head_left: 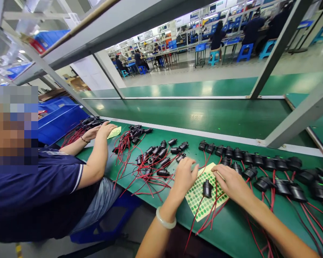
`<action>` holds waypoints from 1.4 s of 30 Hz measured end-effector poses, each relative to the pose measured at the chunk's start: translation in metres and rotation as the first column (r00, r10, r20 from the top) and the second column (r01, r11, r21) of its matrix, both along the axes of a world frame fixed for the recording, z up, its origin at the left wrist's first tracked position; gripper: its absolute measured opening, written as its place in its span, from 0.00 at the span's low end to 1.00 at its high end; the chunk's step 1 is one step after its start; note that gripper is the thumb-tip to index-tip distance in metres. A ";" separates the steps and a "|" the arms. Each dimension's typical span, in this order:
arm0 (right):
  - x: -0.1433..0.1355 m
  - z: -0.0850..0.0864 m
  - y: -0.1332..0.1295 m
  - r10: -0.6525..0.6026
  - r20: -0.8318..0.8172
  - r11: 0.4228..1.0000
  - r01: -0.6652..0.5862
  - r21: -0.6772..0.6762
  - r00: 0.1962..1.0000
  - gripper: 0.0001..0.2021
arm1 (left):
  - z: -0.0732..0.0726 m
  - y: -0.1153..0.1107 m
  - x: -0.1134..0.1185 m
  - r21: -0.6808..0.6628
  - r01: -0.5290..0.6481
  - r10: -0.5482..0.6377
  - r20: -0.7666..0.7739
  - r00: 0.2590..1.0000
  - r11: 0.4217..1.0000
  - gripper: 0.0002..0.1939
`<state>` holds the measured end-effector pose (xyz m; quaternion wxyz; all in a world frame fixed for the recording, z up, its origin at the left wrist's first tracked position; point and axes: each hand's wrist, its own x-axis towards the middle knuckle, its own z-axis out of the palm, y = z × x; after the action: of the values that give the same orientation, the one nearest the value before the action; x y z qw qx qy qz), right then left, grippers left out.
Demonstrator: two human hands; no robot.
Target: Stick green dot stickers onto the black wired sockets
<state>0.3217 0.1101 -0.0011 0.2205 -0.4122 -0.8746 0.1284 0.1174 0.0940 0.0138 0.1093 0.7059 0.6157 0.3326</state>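
Observation:
A pale yellow sheet with rows of round green stickers (194, 207) lies on the green bench in front of me. On it stands a black cylindrical plastic part (207, 189) with red wires trailing toward the bench edge. My left hand (185, 175), with a pale bangle at the wrist, is over the sheet's upper left side; its thumb and fingers are apart. Just beyond its fingertips is another black part (180, 157). My right hand (228, 180) is at the sheet's upper right corner, thumb and forefinger close together. Whatever is between those fingertips is too small to make out.
Black parts with red wires (270, 163) stand in rows on the right. A loose pile of them (161, 152) lies left of my hands. A co-worker (51, 182) sits at left, hands over another sticker sheet (114, 132). Metal uprights (293, 118) rise behind the bench.

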 end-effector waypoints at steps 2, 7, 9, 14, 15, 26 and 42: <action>-0.002 0.002 0.008 -0.007 0.003 1.000 0.007 -0.008 1.000 0.13 | -0.007 0.000 0.009 -0.078 0.052 -0.054 -0.017 0.998 0.996 0.01; -0.011 -0.006 0.012 0.021 0.017 0.999 -0.021 -0.026 1.000 0.10 | -0.021 0.000 0.018 -0.217 0.103 -0.114 -0.041 0.993 0.971 0.04; -0.010 -0.012 0.010 0.037 0.017 0.999 -0.036 -0.027 0.999 0.10 | -0.022 -0.001 0.018 -0.253 0.121 -0.135 -0.035 0.990 0.960 0.10; -0.003 -0.027 0.007 0.058 0.008 0.998 -0.058 -0.039 0.998 0.16 | -0.018 -0.002 0.016 -0.351 0.193 -0.193 0.036 0.981 0.916 0.18; -0.002 -0.029 0.007 0.059 0.004 0.997 -0.059 -0.045 0.998 0.17 | -0.017 -0.002 0.015 -0.364 0.203 -0.198 0.051 0.979 0.909 0.18; 0.000 -0.041 0.009 0.039 -0.032 0.998 -0.041 -0.047 0.999 0.18 | -0.018 -0.004 0.018 -0.367 0.199 -0.214 -0.001 0.977 0.909 0.19; -0.004 -0.043 0.008 -0.045 -0.081 0.999 0.047 0.025 0.996 0.09 | -0.015 -0.003 0.018 -0.260 0.247 -0.287 -0.126 0.950 0.933 0.07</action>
<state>0.3180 0.1181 -0.0443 0.2640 -0.4239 -0.8568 0.1282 0.1355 0.0910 -0.0009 0.1881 0.7894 0.5563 0.1790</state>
